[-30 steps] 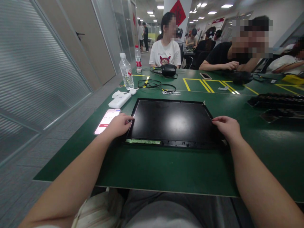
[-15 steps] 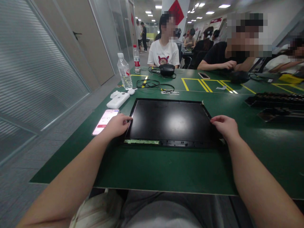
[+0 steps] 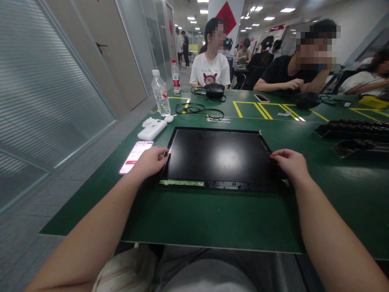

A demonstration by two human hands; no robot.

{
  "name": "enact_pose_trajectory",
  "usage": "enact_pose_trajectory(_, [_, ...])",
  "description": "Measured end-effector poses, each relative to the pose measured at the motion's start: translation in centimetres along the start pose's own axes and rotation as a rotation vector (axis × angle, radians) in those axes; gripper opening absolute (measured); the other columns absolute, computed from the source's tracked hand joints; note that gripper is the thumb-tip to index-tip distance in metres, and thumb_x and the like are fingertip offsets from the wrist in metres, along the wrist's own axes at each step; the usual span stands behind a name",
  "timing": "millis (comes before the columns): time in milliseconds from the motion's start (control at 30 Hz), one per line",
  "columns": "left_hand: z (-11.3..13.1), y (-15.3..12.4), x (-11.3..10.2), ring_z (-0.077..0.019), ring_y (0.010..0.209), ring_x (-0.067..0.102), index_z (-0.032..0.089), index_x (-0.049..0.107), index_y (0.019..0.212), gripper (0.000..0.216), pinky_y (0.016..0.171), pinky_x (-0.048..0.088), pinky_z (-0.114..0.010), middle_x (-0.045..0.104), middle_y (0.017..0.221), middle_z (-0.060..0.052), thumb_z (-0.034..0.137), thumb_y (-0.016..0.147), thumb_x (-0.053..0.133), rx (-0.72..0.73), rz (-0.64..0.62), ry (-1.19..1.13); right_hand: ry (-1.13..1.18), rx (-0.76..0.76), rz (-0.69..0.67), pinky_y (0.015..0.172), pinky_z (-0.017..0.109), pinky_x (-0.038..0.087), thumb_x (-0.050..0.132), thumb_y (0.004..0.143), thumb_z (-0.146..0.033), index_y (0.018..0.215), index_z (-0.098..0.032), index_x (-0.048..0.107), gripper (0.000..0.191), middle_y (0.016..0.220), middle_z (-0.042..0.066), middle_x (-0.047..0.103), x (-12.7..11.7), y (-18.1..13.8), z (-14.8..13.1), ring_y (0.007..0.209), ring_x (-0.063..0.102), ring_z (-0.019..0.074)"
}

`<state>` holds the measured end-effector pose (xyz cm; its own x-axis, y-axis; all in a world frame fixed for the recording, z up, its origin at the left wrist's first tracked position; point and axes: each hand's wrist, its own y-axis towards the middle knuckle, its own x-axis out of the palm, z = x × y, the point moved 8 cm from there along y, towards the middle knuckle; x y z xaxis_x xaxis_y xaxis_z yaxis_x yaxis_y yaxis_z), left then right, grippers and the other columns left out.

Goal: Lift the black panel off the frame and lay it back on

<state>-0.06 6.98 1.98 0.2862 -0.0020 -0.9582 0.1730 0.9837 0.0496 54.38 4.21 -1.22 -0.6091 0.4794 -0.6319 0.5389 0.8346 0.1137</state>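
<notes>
A black display panel (image 3: 219,156) lies on the green table in front of me, its screen facing up. Along its near edge runs a green circuit strip (image 3: 182,183), beside a black strip. At the panel's left edge, the fingers of my left hand (image 3: 152,161) pinch the rim. My right hand (image 3: 291,164) grips the opposite edge between thumb and fingers. Just left of my left hand rests a lit phone (image 3: 135,157) with red and white on its screen.
White plastic devices (image 3: 152,129) and a water bottle (image 3: 160,94) stand beyond the phone. Black cables (image 3: 190,108) lie behind the panel. Dark slatted parts (image 3: 352,129) are stacked at the right. Across the table sit a person in a white shirt (image 3: 210,69) and another in black (image 3: 279,75).
Both hands keep their places on the panel's edges, and the panel lies where it was. The whole view has shifted very slightly.
</notes>
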Motion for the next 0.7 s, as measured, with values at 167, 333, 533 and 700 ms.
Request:
enact_pose_trajectory(167, [-0.2,0.0,-0.3,-0.0329,0.099,0.075,0.018,0.077,0.137,0.054,0.092,0.059,-0.041,0.081,0.114,-0.014,0.040,0.092,0.057,-0.037,0.020,-0.001,0.025,0.015,0.052,0.083,0.043,0.057,0.068,0.069,-0.030,0.082,-0.026,0.076,0.016,0.087,0.007,0.080,-0.7,-0.4,-0.5,0.082,0.070,0.0267])
enact_pose_trajectory(333, [-0.3,0.1,-0.2,-0.0359,0.103,0.074,0.017,0.081,0.128,0.049,0.094,0.058,-0.043,0.080,0.109,-0.015,0.043,0.095,0.056,-0.038,0.028,0.026,-0.075,0.029,0.062,0.086,0.045,0.056,0.071,0.070,-0.028,0.085,-0.026,0.076,0.016,0.089,0.007,0.077,-1.1,0.0,-0.2,0.087,0.071,0.0288])
enact_pose_trajectory(533, [-0.6,0.6,0.9,-0.0389,0.123,0.069,0.008,0.081,0.122,0.048,0.110,0.054,-0.047,0.075,0.128,-0.024,0.034,0.093,0.053,0.018,0.008,0.028,-0.220,0.043,-0.001,0.088,0.044,0.056,0.073,0.073,-0.027,0.096,-0.023,0.079,0.024,0.090,0.009,0.078,-0.4,0.5,0.3,0.089,0.072,0.0300])
enact_pose_trajectory(700, [-0.6,0.9,1.0,-0.0384,0.129,0.066,0.012,0.082,0.114,0.040,0.118,0.049,-0.049,0.075,0.132,-0.022,0.025,0.088,0.056,0.032,0.029,-0.063,-0.313,-0.004,-0.050,0.090,0.043,0.055,0.071,0.080,-0.026,0.106,-0.020,0.081,0.028,0.097,0.011,0.079,0.3,0.3,0.1,0.096,0.073,0.0310])
